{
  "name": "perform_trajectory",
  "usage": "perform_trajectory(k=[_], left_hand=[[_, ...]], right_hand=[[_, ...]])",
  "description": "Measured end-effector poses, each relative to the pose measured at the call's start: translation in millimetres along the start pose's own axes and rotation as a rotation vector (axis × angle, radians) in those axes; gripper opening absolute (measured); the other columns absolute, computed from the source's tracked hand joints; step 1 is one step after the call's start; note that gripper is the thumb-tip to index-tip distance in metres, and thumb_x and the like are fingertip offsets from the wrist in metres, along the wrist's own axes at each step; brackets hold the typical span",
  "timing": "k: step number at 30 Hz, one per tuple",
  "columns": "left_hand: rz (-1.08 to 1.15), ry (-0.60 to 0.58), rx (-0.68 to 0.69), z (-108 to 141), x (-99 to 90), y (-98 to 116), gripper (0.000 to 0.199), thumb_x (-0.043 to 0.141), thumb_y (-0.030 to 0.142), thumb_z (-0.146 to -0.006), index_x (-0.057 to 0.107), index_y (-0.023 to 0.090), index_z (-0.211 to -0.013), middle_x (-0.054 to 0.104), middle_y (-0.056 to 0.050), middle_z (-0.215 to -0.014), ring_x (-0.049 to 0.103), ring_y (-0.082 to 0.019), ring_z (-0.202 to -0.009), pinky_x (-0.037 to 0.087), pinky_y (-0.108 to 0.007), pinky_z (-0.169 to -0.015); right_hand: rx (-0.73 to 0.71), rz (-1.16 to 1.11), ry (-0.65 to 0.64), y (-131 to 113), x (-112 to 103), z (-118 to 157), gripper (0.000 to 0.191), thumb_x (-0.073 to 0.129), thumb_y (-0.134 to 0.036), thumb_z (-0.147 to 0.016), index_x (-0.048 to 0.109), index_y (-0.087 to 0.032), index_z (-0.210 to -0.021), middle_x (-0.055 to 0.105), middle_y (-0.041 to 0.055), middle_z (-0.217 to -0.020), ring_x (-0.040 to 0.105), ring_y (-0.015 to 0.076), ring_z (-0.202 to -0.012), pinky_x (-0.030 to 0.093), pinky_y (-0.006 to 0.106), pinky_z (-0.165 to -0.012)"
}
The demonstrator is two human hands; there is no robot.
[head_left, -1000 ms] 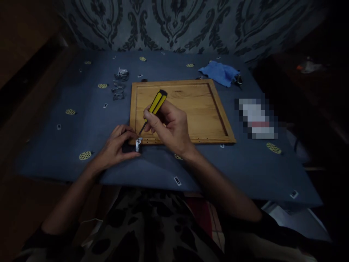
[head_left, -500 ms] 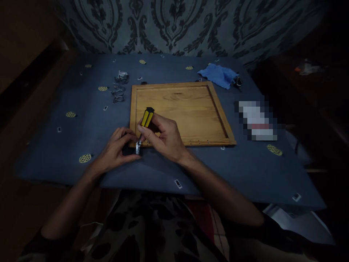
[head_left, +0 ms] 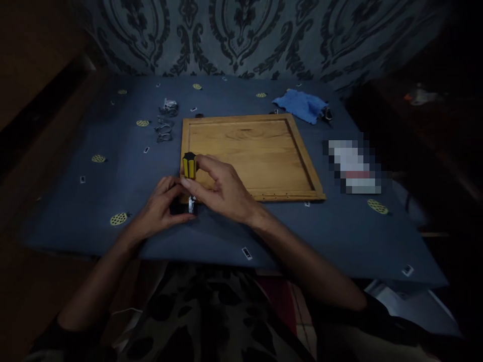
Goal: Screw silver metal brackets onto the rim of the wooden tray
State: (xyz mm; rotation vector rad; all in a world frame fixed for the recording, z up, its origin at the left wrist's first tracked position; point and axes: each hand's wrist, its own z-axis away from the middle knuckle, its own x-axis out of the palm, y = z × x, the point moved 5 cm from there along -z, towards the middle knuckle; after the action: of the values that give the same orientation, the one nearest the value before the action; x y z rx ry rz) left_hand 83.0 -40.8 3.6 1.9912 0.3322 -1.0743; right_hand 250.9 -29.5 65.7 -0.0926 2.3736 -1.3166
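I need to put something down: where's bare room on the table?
Free: dark-blue printed cloth left of the left hand; also between the right forearm and pixelated pale object. Crowded: the brown wooden panel's near-left corner, with right hand, yellow-black screwdriver and silver metal fitting.

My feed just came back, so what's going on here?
The person's right hand holds a screwdriver, handle up, over the near left corner of a wooden panel. The left hand is at that corner, around a small metal fitting; its grip is unclear. The screwdriver's tip is hidden. More fittings lie left of the panel.
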Motion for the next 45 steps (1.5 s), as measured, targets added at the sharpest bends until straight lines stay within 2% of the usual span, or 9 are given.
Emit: perform_trajectory(k=[4,7,12,17,22,27,34,42,45], left_hand=[[0.017,0.020,0.019,2,0.7,-1,0.046,0.073,0.057,-0.087,0.066,0.022,-0.115,0.060,-0.011,-0.131,0.053,-0.033,-0.128,0.046,-0.052,-0.110],[0.007,0.037,0.009,2,1.2,-2,0.045,0.073,0.059,-0.085,0.067,0.022,-0.110,0.062,-0.011,-0.125,0.055,-0.034,-0.125,0.050,-0.053,-0.106],[0.014,0.050,-0.009,1,0.3,-2,0.052,0.073,0.060,-0.085,0.066,0.022,-0.119,0.063,-0.013,-0.125,0.058,-0.036,-0.122,0.053,-0.057,-0.103],[0.061,-0.002,-0.040,1,-0.2,-2,0.049,0.075,0.057,-0.084,0.068,0.022,-0.117,0.066,-0.013,-0.122,0.059,-0.036,-0.123,0.051,-0.060,-0.106],[0.042,0.007,-0.031,2,-1.2,-2,0.056,0.074,0.059,-0.084,0.065,0.022,-0.125,0.061,-0.015,-0.135,0.056,-0.037,-0.130,0.047,-0.063,-0.111],[0.068,-0.013,-0.059,4,1.6,-6,0.054,0.076,0.057,-0.084,0.066,0.021,-0.123,0.067,-0.014,-0.128,0.058,-0.036,-0.128,0.049,-0.062,-0.109],[0.047,-0.006,-0.042,3,1.3,-6,0.052,0.074,0.060,-0.083,0.068,0.023,-0.121,0.068,-0.012,-0.124,0.058,-0.036,-0.126,0.046,-0.064,-0.112],[0.055,0.020,-0.004,-1,-1.8,3,0.047,0.071,0.062,-0.086,0.067,0.024,-0.112,0.063,-0.009,-0.118,0.059,-0.028,-0.109,0.053,-0.048,-0.096],[0.045,0.013,-0.019,-2,-1.6,3,0.048,0.069,0.063,-0.086,0.066,0.023,-0.111,0.062,-0.008,-0.115,0.057,-0.027,-0.108,0.052,-0.044,-0.095]], right_hand=[[0.080,-0.319,0.033,-6,7,-10,0.020,0.058,-0.042,-0.100,0.056,-0.023,-0.105,0.064,0.0015,-0.095,0.065,0.0159,-0.089,0.055,0.030,-0.085],[0.142,-0.474,0.029,-9,16,-20,0.027,0.057,-0.050,-0.100,0.057,-0.024,-0.104,0.064,0.0007,-0.093,0.066,0.0147,-0.088,0.057,0.028,-0.083],[0.193,-0.476,0.005,-8,31,-29,0.051,0.045,-0.068,-0.100,0.052,-0.023,-0.076,0.051,-0.0019,-0.072,0.058,0.0131,-0.071,0.055,0.026,-0.070],[0.212,-0.406,0.040,-9,37,-31,0.061,0.036,-0.075,-0.098,0.041,-0.024,-0.065,0.043,-0.0019,-0.062,0.049,0.0139,-0.062,0.051,0.028,-0.061],[0.168,-0.373,0.044,-10,38,-35,0.062,0.034,-0.072,-0.101,0.037,-0.023,-0.062,0.040,-0.0022,-0.060,0.047,0.0135,-0.063,0.049,0.027,-0.064],[0.047,-0.492,0.030,-13,38,-36,0.061,0.040,-0.072,-0.100,0.039,-0.024,-0.062,0.038,-0.0033,-0.059,0.042,0.0128,-0.059,0.045,0.028,-0.061],[0.095,-0.393,-0.003,-13,39,-35,0.063,0.033,-0.075,-0.099,0.038,-0.025,-0.062,0.039,-0.0025,-0.059,0.044,0.0140,-0.059,0.047,0.029,-0.062],[-0.051,-0.489,0.312,-50,-2,-33,0.052,0.030,-0.050,-0.109,0.037,-0.026,-0.063,0.038,-0.0029,-0.060,0.040,0.0131,-0.051,0.047,0.028,-0.054],[-0.037,-0.498,0.319,-52,-13,-32,0.056,0.030,-0.051,-0.109,0.035,-0.026,-0.059,0.035,-0.0033,-0.053,0.036,0.0130,-0.046,0.043,0.029,-0.049]])
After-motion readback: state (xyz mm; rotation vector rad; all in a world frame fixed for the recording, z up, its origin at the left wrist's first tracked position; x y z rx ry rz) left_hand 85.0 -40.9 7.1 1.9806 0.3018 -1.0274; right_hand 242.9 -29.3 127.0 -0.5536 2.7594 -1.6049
